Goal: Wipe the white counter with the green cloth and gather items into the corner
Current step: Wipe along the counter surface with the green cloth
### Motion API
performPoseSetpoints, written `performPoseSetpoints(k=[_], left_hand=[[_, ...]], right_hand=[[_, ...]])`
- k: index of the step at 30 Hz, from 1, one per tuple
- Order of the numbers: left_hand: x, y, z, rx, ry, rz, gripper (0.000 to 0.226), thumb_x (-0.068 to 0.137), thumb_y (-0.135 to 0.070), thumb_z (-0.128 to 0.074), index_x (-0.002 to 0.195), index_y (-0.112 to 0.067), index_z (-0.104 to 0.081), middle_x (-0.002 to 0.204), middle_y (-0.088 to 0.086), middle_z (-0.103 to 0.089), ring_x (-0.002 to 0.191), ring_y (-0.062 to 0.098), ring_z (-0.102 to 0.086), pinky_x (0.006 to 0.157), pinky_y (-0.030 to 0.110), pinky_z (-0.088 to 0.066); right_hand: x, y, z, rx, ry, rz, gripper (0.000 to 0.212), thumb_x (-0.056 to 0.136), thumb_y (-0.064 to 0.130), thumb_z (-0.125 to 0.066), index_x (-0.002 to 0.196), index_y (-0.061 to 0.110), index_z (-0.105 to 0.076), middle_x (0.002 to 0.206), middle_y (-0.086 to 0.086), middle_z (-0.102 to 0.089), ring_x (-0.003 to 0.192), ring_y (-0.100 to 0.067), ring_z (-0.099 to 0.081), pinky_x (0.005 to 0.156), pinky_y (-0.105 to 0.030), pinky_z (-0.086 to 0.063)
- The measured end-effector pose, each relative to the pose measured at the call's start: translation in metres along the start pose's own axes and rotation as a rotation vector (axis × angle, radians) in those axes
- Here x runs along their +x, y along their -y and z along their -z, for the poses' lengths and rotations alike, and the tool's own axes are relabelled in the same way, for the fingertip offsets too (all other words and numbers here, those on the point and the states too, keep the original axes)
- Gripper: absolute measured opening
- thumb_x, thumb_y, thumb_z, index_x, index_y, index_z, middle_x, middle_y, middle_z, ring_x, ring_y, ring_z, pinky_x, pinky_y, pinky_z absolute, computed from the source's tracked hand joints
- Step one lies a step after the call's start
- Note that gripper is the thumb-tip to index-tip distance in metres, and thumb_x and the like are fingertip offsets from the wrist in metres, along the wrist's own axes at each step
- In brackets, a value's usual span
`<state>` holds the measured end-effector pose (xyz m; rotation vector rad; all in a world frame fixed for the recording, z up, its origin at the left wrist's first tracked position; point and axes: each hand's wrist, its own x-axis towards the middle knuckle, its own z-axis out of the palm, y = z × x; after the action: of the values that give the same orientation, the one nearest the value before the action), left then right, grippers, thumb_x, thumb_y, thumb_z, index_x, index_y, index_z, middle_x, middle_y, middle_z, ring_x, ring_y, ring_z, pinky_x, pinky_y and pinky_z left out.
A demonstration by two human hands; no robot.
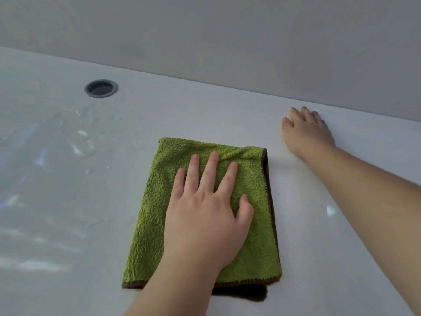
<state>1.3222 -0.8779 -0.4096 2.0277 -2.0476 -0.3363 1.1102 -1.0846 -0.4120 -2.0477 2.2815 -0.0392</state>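
Note:
A folded green cloth [152, 215] with a brown edge lies flat in the middle of the white counter [319, 224]. My left hand [205, 215] rests palm down on top of it, fingers spread and pressing, not curled around it. My right hand [306, 131] lies flat on the bare counter to the right of the cloth, fingertips close to the wall, and holds nothing. No other loose items are in view.
A round grey-rimmed hole [101, 88] is set in the counter at the back left. Water drops and wet streaks [82, 144] shine on the surface left of the cloth. A plain grey wall [227, 30] runs along the counter's far edge.

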Motion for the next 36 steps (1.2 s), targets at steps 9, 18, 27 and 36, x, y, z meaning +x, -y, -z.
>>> performPoseSetpoints(k=[9, 18, 27, 36], left_hand=[[-0.067, 0.006, 0.0, -0.008, -0.093, -0.05, 0.064, 0.078, -0.053, -0.049, 0.138, -0.033, -0.06, 0.154, 0.001, -0.044, 0.141, 0.034, -0.041, 0.11, 0.052, -0.031], [-0.03, 0.004, 0.001, -0.003, -0.074, 0.006, 0.063, 0.073, -0.054, -0.05, 0.132, -0.037, -0.065, 0.149, -0.001, -0.052, 0.137, 0.035, -0.048, 0.107, 0.052, -0.032], [0.079, 0.007, 0.003, -0.002, 0.023, 0.056, 0.068, 0.088, -0.069, -0.004, 0.153, -0.055, 0.007, 0.165, -0.016, 0.015, 0.15, 0.017, 0.024, 0.12, 0.042, 0.016], [0.181, 0.006, -0.005, 0.033, -0.001, 0.05, 0.07, 0.087, -0.068, -0.001, 0.155, -0.05, 0.005, 0.167, -0.013, 0.01, 0.152, 0.02, 0.016, 0.123, 0.045, 0.01]], right_hand=[[-0.002, -0.001, -0.001, -0.002, 0.021, -0.017, 0.059, 0.099, 0.045, -0.011, 0.155, 0.027, -0.011, 0.164, 0.0, -0.003, 0.15, -0.022, -0.002, 0.12, -0.039, -0.004], [-0.001, -0.001, -0.004, -0.004, -0.007, -0.011, 0.058, 0.099, 0.044, -0.013, 0.154, 0.026, -0.013, 0.164, -0.001, -0.006, 0.149, -0.023, -0.004, 0.12, -0.039, -0.006], [-0.003, -0.001, -0.006, 0.001, -0.046, -0.008, 0.057, 0.1, 0.043, -0.018, 0.154, 0.026, -0.016, 0.164, -0.002, -0.01, 0.149, -0.023, -0.007, 0.121, -0.038, -0.007], [0.0, -0.002, -0.006, -0.01, -0.059, -0.043, 0.057, 0.097, 0.049, -0.017, 0.152, 0.034, -0.017, 0.163, 0.006, -0.01, 0.148, -0.018, -0.006, 0.12, -0.036, -0.007]])
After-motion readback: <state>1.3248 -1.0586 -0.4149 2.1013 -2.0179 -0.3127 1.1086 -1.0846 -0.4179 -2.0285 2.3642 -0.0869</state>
